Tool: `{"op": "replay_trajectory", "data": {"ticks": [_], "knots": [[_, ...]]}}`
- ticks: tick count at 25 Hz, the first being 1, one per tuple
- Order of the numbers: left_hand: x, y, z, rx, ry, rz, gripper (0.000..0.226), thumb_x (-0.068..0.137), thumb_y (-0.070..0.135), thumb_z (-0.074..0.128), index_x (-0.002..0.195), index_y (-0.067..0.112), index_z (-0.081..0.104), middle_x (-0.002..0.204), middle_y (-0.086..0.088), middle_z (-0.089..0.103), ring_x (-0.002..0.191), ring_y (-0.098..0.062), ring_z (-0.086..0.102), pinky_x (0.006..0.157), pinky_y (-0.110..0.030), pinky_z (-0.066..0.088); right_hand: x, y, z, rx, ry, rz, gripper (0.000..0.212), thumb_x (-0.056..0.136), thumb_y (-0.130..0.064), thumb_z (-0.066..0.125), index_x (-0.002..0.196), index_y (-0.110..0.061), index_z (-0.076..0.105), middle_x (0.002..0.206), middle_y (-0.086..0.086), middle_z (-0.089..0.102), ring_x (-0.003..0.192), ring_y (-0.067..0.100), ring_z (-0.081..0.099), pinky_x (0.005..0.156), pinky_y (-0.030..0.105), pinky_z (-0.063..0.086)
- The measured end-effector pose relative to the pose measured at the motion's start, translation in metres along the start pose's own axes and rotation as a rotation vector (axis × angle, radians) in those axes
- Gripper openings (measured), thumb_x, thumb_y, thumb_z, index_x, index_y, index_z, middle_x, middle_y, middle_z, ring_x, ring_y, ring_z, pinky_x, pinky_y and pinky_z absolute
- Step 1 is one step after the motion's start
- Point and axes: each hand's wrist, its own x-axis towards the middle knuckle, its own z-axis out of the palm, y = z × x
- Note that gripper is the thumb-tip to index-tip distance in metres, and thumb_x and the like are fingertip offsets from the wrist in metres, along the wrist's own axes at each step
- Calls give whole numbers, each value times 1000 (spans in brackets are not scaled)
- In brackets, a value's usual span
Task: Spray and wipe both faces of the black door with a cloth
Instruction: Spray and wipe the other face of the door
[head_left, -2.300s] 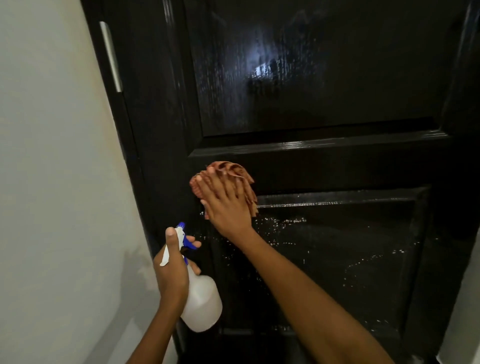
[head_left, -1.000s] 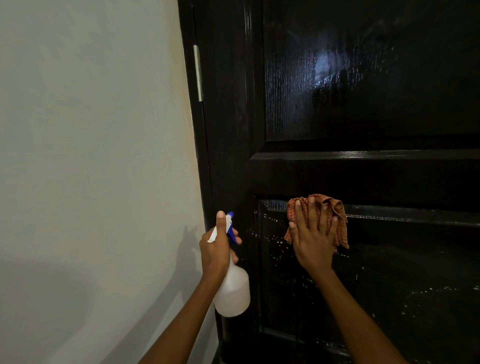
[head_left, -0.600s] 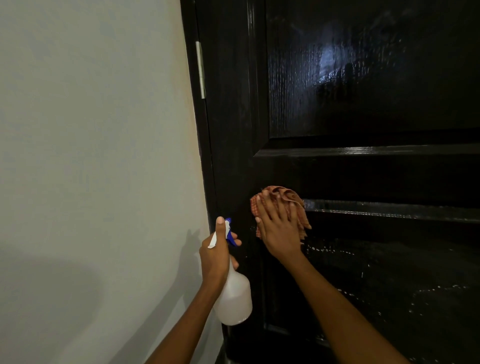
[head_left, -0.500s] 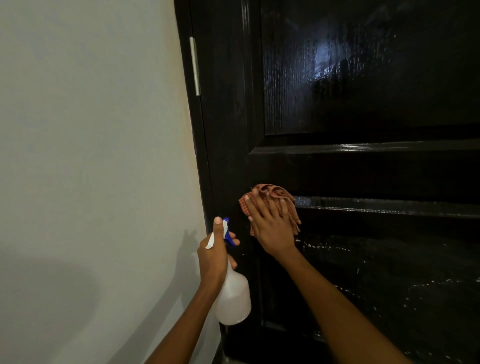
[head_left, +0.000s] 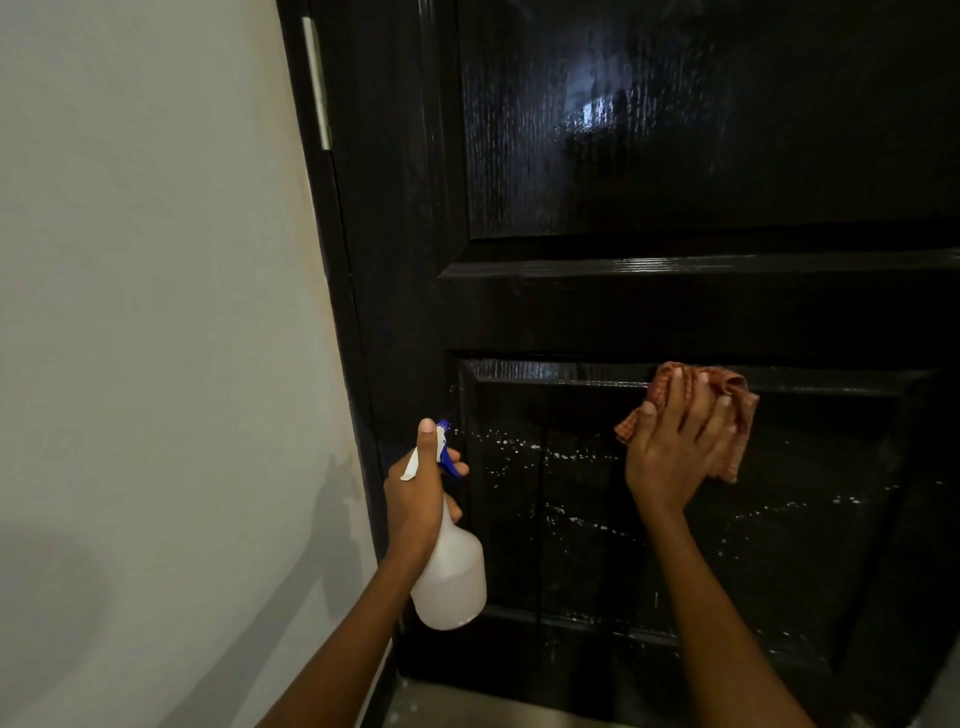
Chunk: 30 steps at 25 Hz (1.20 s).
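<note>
My right hand presses the orange checked cloth flat-fingered on the glossy black panelled door; I'd sweep overlapping rows through the droplets while my left hand grips the white spray bottle.

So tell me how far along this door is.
Upper panel shows a sheen and no droplets, so it looks wiped. In hand: right hand presses the cloth on the lower panel's top edge; left hand holds the spray bottle. Left: droplets across the lower panel; the other face is unseen.
</note>
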Motion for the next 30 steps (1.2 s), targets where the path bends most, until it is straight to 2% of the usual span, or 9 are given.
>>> {"op": "replay_trajectory", "data": {"ticks": [4,7,9,11,16,20,23,26,30], "knots": [[-2,0,0,-17,-21,-10,70,87,69,38,94,6,69,84,-11,75,49,-28,58,45,-29,49,1,-62,16,101,48,226,70,108,-49,26,160,-31,-16,170,10,-10,155,40,-8,123,63,-2],[-6,5,10,-35,-52,16,69,89,67,39,95,6,69,84,-12,75,47,-25,57,43,-28,48,-16,-64,33,-59,-121,-232,67,107,-50,25,163,-31,-7,170,5,-17,156,34,-12,123,59,-7],[-12,12,29,-35,-119,47,66,94,65,38,94,7,70,82,-11,75,46,-25,57,44,-30,48,-4,-36,23,-159,-179,-551,65,106,-50,32,163,-34,4,171,2,-6,157,28,-3,124,52,-3],[-19,17,51,-37,-185,71,66,94,65,39,92,7,70,81,-11,75,45,-24,56,44,-32,47,16,-4,5,-239,-146,-660,67,104,-51,39,162,-37,9,170,-3,6,155,24,10,125,46,-2],[-36,22,114,-34,-307,90,69,90,68,38,92,5,69,82,-13,75,44,-21,56,43,-30,48,56,109,-64,-284,-63,-297,61,105,-51,35,162,-34,20,170,-1,14,156,26,10,126,50,9],[-50,24,147,-41,-375,64,70,88,69,39,93,6,69,83,-13,75,45,-21,57,47,-33,48,83,172,-105,-240,-64,-53,63,107,-54,22,163,-32,5,172,1,0,158,27,-2,126,54,8],[-52,19,143,-35,-358,80,69,90,68,38,93,6,70,82,-12,75,46,-22,57,45,-32,49,79,152,-90,-118,5,121,65,107,-52,19,162,-28,-7,171,4,-6,158,28,-6,126,55,5],[-45,10,120,-5,-282,82,69,92,67,36,91,8,71,83,-9,75,50,-25,58,47,-33,49,74,100,-67,-4,101,339,67,107,-51,19,163,-18,0,171,12,-2,157,36,-5,125,59,4],[-30,-3,77,29,-156,82,67,96,65,34,90,9,71,84,-6,76,49,-28,56,50,-34,49,42,39,-22,-30,38,151,68,107,-50,23,163,-15,8,170,15,3,156,40,-3,124,61,1]]}}
